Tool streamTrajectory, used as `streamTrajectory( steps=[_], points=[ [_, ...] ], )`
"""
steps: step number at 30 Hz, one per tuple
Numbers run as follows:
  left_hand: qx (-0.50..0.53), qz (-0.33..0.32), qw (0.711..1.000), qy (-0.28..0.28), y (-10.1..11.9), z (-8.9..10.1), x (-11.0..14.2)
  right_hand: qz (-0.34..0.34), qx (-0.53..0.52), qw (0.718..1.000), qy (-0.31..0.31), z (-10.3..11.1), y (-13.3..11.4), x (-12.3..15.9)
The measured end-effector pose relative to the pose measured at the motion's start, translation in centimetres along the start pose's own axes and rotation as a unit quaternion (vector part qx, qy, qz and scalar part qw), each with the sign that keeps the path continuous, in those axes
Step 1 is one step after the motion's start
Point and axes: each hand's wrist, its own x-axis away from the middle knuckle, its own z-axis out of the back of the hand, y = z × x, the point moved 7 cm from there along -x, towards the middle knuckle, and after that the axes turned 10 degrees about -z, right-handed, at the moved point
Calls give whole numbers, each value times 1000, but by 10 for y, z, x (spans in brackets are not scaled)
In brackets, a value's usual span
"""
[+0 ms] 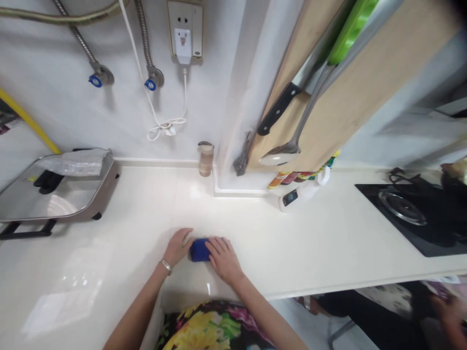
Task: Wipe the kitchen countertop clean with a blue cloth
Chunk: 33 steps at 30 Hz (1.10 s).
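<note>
A small blue rectangular thing (200, 250), which looks like a folded cloth, lies on the white countertop (284, 248) close in front of me. Across its right part rests my right hand (225, 261), fingers stretched out flat on top and hiding that end. My left hand (178, 247) is at its left end, open, fingers apart and thumb by the edge; I cannot tell whether the thumb touches it. A bracelet (165, 266) circles my left wrist.
An electric pan (105, 184) with a plastic bag (85, 163) stands left. A small jar (206, 160) is by the wall. A knife (279, 109) and slotted spoon (280, 153) hang at a wooden board (343, 107). A white bottle (304, 194) and black hob (430, 238) are right. A person sits lower right.
</note>
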Motion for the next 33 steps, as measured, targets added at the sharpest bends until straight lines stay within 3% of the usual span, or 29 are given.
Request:
streamTrajectory(
  steps=[3,6,10,12,14,17,20,24,30,33],
  points=[
    [-79,-7,996,29,-9,12,-22,-65,33,996,46,13,38,18],
    [-153,25,988,16,-22,15,-50,-169,100,976,93,36,96,50],
    [-212,121,970,-5,-42,6,-80,-335,190,914,128,78,184,102],
    [-235,163,958,3,-48,0,-88,-387,226,883,141,99,220,122],
    [-263,179,948,14,-48,-5,-92,-399,246,869,159,115,247,134],
    [-297,167,940,18,-43,-11,-95,-348,242,890,170,125,270,137],
    [-318,151,936,21,-36,-11,-95,-310,219,913,147,119,282,131],
    [-332,146,931,34,-31,-8,-96,-369,205,899,115,105,283,107],
    [-340,129,930,57,-29,-9,-98,-431,237,869,54,78,266,11],
    [-347,135,927,58,-30,-8,-97,-449,244,858,57,75,269,-40]
  ],
)
